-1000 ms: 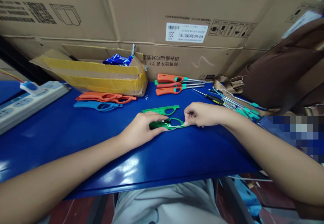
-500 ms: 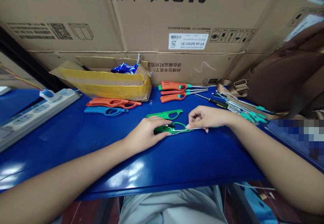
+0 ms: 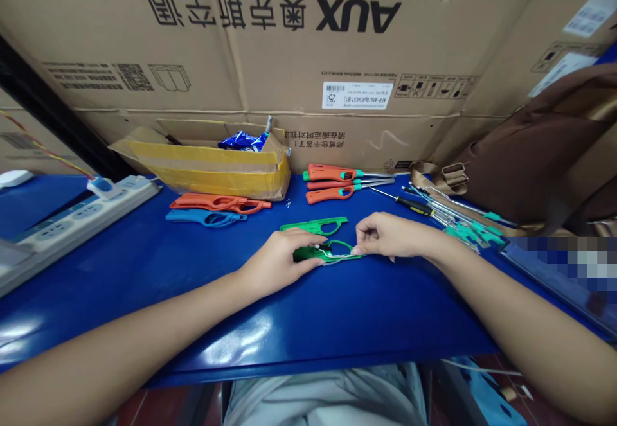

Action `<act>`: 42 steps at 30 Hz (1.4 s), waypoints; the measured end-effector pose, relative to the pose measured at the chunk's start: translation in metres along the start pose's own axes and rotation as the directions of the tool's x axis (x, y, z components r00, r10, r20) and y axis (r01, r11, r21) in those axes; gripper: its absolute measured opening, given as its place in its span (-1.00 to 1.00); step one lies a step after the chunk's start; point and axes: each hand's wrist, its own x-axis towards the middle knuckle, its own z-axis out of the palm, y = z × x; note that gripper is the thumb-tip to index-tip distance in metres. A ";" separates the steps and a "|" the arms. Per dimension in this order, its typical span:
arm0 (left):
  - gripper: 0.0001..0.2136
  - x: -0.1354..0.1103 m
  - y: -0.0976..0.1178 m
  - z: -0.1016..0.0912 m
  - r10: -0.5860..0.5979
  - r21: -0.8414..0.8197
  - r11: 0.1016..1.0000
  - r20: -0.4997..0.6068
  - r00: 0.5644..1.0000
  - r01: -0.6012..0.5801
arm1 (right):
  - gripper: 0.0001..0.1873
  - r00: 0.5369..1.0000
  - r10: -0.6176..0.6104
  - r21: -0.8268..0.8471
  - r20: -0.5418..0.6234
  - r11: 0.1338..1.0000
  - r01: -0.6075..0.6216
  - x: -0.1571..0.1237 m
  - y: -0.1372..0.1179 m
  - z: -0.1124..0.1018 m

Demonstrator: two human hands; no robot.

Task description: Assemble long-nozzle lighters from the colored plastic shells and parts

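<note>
My left hand point(image 3: 279, 260) rests on the blue table point(image 3: 337, 310), its fingers pressed down on the handle end of a green plastic lighter shell point(image 3: 332, 251). My right hand point(image 3: 385, 234) pinches the other end of that shell, where a thin metal piece shows at the fingertips. Just behind them lies a second green shell half point(image 3: 314, 225), untouched.
Orange and blue shells point(image 3: 212, 211) lie left of centre beside a taped cardboard box point(image 3: 207, 162). Assembled orange lighters point(image 3: 337, 182) lie at the back. A screwdriver and metal tubes point(image 3: 448, 217) are on the right, by a brown bag point(image 3: 535, 150). A power strip point(image 3: 72, 217) sits far left.
The head has tilted up, showing more of the large cartons. Both hands stay on the green shell; the right hand's pinch has shifted slightly toward it.
</note>
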 end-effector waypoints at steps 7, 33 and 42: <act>-0.68 -0.002 -0.003 -0.001 0.022 -0.003 1.000 0.006 1.000 -0.022 | -0.70 0.877 -0.452 -0.269 -0.163 0.876 0.401 0.005 0.003 0.009; -0.65 -0.003 -0.002 0.004 0.062 -0.019 0.998 -0.043 0.997 -0.063 | -0.85 0.732 -0.655 -0.491 -0.189 0.708 0.507 0.012 -0.003 0.036; -0.65 -0.003 0.000 0.001 0.084 0.026 0.996 -0.032 0.996 -0.083 | -0.88 0.724 -0.637 -0.440 -0.264 0.748 0.498 0.014 -0.007 0.039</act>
